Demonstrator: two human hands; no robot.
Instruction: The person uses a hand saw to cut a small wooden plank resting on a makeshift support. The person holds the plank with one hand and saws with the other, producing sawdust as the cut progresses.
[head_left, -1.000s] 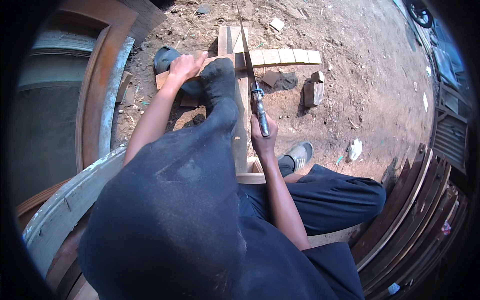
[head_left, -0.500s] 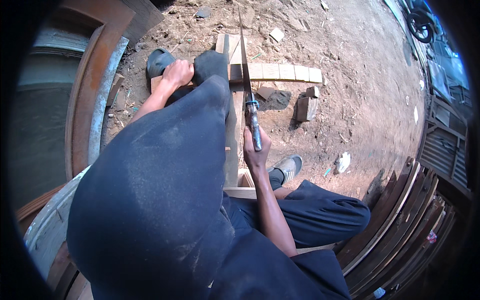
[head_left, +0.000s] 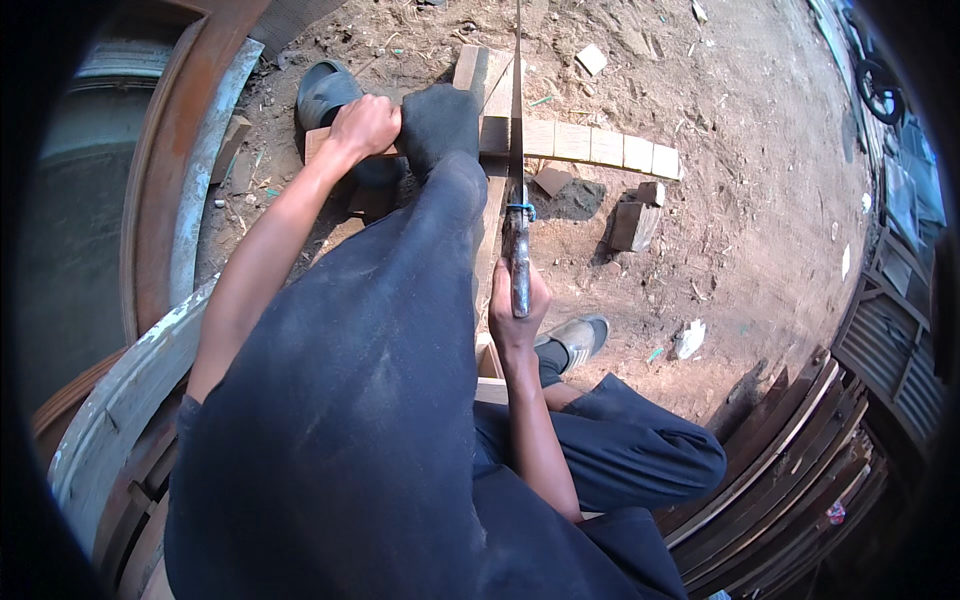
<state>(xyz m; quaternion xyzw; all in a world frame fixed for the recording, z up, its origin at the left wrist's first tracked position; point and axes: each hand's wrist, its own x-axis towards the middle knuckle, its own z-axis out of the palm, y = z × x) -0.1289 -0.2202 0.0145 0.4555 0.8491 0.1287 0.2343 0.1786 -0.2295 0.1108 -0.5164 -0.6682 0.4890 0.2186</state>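
Fingers of our right hand (head_left: pixel 514 330) wrap close together around the handle (head_left: pixel 520 265) of a saw (head_left: pixel 517 130). Fingers of our left hand (head_left: pixel 365 125) curl, pressed together, over the left part of a board (head_left: pixel 572 141); their tips are out of sight, so we cannot tell how far they reach under it. Blue cord (head_left: pixel 522 209) circles the saw where handle meets blade (head_left: pixel 516 165). The blade points away from us, seen nearly edge-on, and crosses the board just right of our left foot (head_left: pixel 440 125); we cannot tell whether its teeth are in the wood. That foot, in a dark sock, rests on the board between our left hand and the blade. Right of the blade the board reaches out with lines (head_left: pixel 591 143) marked across it. It lies crosswise over a beam (head_left: pixel 492 220) that runs forward from between our legs (head_left: pixel 350 400).

Just past our left hand sits a dark sandal (head_left: pixel 325 92). Our right foot (head_left: pixel 550 357), in a grey shoe (head_left: pixel 582 340), rests on the ground (head_left: pixel 740 220) beside our right forearm (head_left: pixel 540 430). Farther right, a block (head_left: pixel 632 228), touching a smaller block (head_left: pixel 650 193), stands near a dark patch (head_left: pixel 583 200). White litter (head_left: pixel 690 340) lies nearer us. Far left is a brown frame (head_left: pixel 165 190); to the lower right, long planks (head_left: pixel 770 485) lie side by side, and a wheel (head_left: pixel 880 92) shows at the upper right.
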